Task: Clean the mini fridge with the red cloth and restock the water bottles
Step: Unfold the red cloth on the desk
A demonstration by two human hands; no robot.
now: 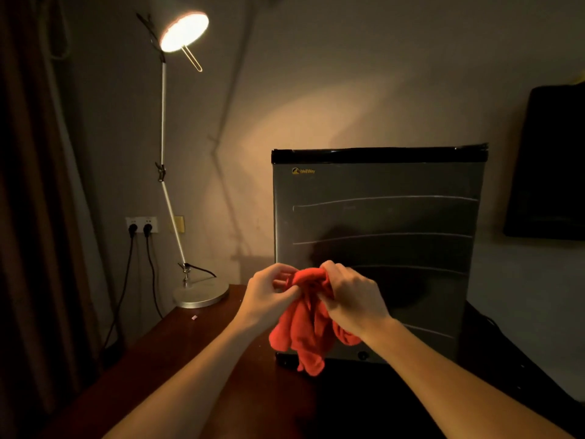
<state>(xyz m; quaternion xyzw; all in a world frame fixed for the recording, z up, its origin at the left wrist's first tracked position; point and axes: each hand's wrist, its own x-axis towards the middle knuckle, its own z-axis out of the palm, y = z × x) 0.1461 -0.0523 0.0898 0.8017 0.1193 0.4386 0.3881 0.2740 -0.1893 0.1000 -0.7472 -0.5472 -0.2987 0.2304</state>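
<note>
A grey mini fridge (380, 217) with a black top edge stands on the dark wooden table (190, 359), its door closed. In front of its lower left corner I hold the red cloth (304, 324) bunched up in the air. My left hand (269, 296) pinches the cloth's upper left part. My right hand (351, 296) grips its top from the right, and the rest of the cloth hangs down below both hands. No water bottles are in view.
A lit desk lamp (183, 33) on a jointed arm rises from a round metal base (201, 294) at the table's back left. Wall sockets (141, 224) with two plugged cables are behind it. A curtain (34, 201) hangs at left, a dark screen (550, 160) at right.
</note>
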